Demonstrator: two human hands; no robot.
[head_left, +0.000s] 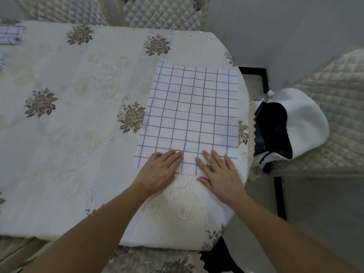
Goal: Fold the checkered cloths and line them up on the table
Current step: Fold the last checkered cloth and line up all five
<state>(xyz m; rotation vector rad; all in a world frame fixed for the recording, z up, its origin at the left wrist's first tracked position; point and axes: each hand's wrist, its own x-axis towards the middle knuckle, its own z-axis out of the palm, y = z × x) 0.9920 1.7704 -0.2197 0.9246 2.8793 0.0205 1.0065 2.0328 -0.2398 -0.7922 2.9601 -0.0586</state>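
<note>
A white checkered cloth [192,115] with a dark blue grid lies spread flat near the table's right end. My left hand [159,171] presses flat on the cloth's near edge, fingers straight. Beside it my right hand [219,174] lies flat on the same near edge, fingers spread. A folded checkered cloth [10,34] sits at the far left of the table, and a sliver of another one [2,58] shows at the left frame edge.
The table [78,125] wears a cream floral tablecloth. A white bag with a dark lining [291,123] rests on a quilted chair [334,107] to the right. More quilted chairs [157,12] stand behind the table.
</note>
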